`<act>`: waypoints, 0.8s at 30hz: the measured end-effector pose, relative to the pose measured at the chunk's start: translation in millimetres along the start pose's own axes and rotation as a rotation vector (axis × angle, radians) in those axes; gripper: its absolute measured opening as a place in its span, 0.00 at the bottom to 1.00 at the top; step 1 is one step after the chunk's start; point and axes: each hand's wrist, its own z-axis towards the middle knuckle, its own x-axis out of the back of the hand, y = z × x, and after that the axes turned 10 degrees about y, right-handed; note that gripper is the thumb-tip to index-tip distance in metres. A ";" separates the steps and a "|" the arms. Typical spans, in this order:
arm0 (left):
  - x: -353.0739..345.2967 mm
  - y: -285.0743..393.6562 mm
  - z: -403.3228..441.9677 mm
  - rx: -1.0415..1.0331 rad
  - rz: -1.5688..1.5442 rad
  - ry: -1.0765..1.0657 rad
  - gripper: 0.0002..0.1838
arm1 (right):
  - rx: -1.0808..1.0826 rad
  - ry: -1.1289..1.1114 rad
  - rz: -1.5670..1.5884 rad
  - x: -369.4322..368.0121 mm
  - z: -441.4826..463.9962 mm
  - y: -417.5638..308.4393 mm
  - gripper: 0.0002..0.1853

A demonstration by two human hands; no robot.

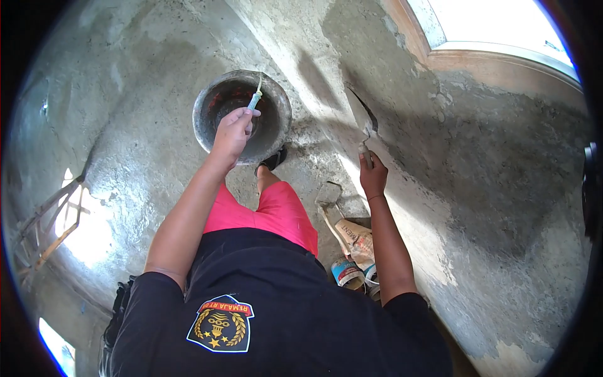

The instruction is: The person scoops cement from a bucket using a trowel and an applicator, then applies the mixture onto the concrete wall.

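Observation:
My left hand is closed around a slim tool with a pale blue-green handle and a thin yellowish end pointing up. It is held over a round, mortar-stained grey tub, which has reddish patches inside. To the right, my right hand grips the handle of a trowel. The trowel's blade points away from me, near the grey plastered wall. I cannot tell whether the blade touches the wall.
A brown cement bag and a paint can sit by the wall's foot, below my right arm. A long-handled tool lies beside them. A window frame is at upper right. Thin wooden pieces stand at left.

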 end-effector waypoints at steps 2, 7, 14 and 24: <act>1.7 -1.4 -0.4 0.005 0.005 0.004 0.14 | 0.023 0.028 0.012 -1.3 1.9 -5.9 0.17; 1.4 -0.5 1.2 0.005 0.032 0.007 0.14 | 0.010 0.038 0.085 -1.1 16.8 -2.3 0.20; 8.3 -1.7 -2.4 0.000 -0.002 -0.001 0.13 | 0.096 0.115 -0.018 -13.2 -14.9 16.5 0.20; 11.6 -1.5 -6.0 0.021 0.012 -0.010 0.14 | -0.097 0.044 0.025 -1.3 -7.4 5.9 0.20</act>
